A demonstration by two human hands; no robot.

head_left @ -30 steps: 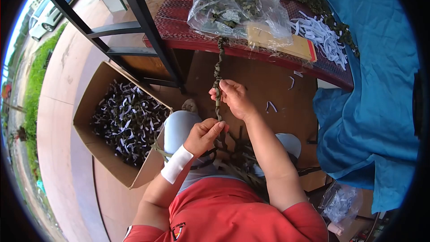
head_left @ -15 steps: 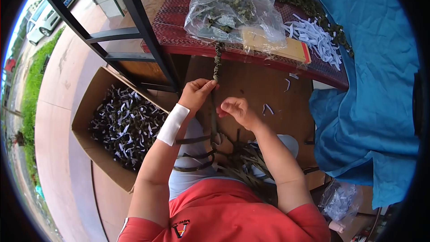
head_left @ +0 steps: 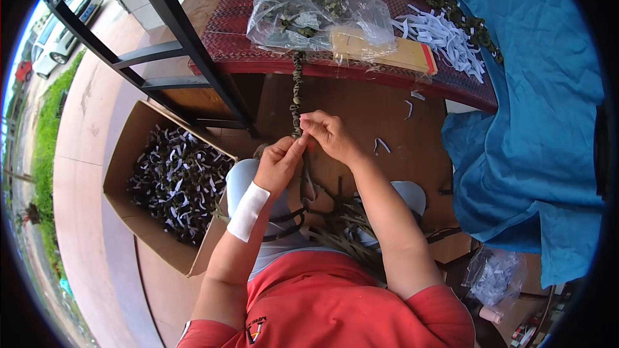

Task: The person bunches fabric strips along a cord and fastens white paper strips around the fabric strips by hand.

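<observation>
A twisted dark green strap (head_left: 297,93) hangs down from the front edge of the red table. My left hand (head_left: 280,162), with a white band on its wrist, pinches the strap near its gathered lower part. Close above and to the right, my right hand (head_left: 327,134) has its thumb and fingers closed on the same strap, fingertips nearly touching the left ones. Below both hands the strap runs on, loose and flat, towards a heap of green straps (head_left: 348,222) between my legs.
A cardboard box (head_left: 122,203) of dark and white scraps stands at the left beside a black metal frame (head_left: 184,22). On the red table (head_left: 225,42) lie a plastic bag (head_left: 322,9), cardboard (head_left: 387,53) and white strips (head_left: 445,42). Blue cloth (head_left: 522,129) hangs at right.
My right hand, apart from the strap half a second ago, has moved up and closed on it. My left hand has moved slightly lower in view, and the whole view has shifted.
</observation>
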